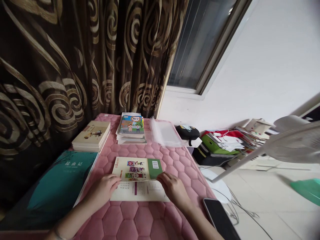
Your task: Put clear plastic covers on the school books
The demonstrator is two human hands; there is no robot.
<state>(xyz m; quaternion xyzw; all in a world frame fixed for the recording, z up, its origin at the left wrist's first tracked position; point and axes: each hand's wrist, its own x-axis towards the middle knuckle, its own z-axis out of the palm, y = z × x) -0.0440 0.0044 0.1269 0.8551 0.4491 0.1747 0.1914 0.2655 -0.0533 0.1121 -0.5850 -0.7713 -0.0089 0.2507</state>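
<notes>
A thin book (136, 166) with a cream and green cover lies in front of me on the pink quilted surface. Its barcode side faces up, and a printed page (142, 190) shows along the near side. My left hand (106, 186) pinches the left end of the cover's near edge. At the other end of that edge, my right hand (173, 188) has its fingers closed on the right corner. Left of my left hand is a large teal book (65, 176). A dark phone (220, 216) lies beside my right forearm.
Beyond the book are a stack of cream books (92, 133), a pile topped by a blue textbook (131, 125), and clear plastic sleeves (166, 133). A black case (187, 132) sits past the right edge. A white fan (295, 140) and cables stand at right.
</notes>
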